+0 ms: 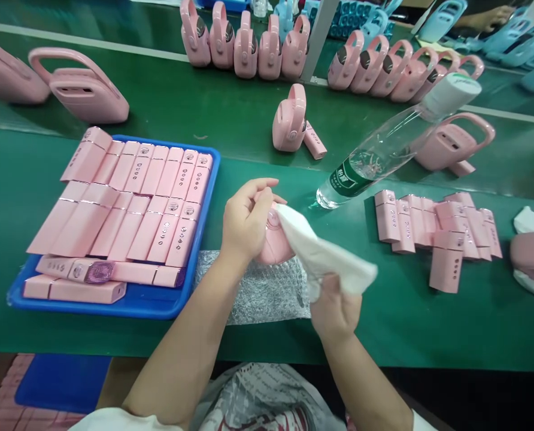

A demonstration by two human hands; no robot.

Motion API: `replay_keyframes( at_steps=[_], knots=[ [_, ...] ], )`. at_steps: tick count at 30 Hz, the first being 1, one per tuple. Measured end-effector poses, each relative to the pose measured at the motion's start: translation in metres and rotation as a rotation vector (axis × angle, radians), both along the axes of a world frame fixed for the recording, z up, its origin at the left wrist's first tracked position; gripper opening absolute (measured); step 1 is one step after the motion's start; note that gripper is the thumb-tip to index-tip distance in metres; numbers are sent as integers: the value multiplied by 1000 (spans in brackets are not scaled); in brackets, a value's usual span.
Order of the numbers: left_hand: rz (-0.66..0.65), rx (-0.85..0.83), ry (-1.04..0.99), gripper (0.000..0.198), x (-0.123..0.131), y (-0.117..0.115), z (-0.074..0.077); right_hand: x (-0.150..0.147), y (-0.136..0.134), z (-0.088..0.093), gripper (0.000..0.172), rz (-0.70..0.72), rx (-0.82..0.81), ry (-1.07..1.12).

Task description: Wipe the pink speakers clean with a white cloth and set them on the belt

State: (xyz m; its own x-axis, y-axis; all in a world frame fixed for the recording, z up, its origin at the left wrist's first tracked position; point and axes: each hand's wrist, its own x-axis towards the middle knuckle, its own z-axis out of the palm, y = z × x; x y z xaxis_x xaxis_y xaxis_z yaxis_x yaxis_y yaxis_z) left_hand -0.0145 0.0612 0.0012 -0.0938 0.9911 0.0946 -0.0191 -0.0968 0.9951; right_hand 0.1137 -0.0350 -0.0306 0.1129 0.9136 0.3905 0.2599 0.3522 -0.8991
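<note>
My left hand (245, 218) grips a round pink device (273, 245) just above a sheet of bubble wrap (258, 293) on the green table. My right hand (334, 311) holds a white cloth (321, 254), whose end lies against the pink device. A blue tray (136, 302) full of pink rectangular pieces (132, 203) sits left of my left hand.
A clear water bottle (384, 146) leans right of centre. Several loose pink pieces (437, 230) lie at the right. Pink handled devices (289, 120) stand on the belt and in rows (244, 42) at the back; blue ones (513, 36) far right. Another person's hand (487, 18) shows top right.
</note>
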Motion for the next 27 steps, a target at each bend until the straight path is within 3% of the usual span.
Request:
replay_keyframes(
  at_steps=[2, 4, 12, 15, 19, 23, 27],
  knots=[
    [-19, -25, -12, 22, 0, -1, 2, -1, 1, 3, 44, 101, 204, -295],
    [-37, -43, -19, 23, -1, -1, 4, -3, 2, 8, 52, 101, 296, -479],
    [-14, -35, -8, 27, -1, 3, 7, -5, 3, 12, 59, 25, 344, -551],
    [37, -19, 17, 28, -3, 5, 5, -2, 12, 20, 49, 25, 264, -429],
    [0, -18, -98, 31, -3, 7, 5, 16, 14, 27, 39, -11, -4, -67],
    [-76, 49, -91, 34, 5, -3, 7, 46, 7, 13, 39, -197, -224, 318],
    [-201, 323, 210, 28, 21, -20, 3, 72, -5, -6, 52, -283, -347, 607]
  ],
)
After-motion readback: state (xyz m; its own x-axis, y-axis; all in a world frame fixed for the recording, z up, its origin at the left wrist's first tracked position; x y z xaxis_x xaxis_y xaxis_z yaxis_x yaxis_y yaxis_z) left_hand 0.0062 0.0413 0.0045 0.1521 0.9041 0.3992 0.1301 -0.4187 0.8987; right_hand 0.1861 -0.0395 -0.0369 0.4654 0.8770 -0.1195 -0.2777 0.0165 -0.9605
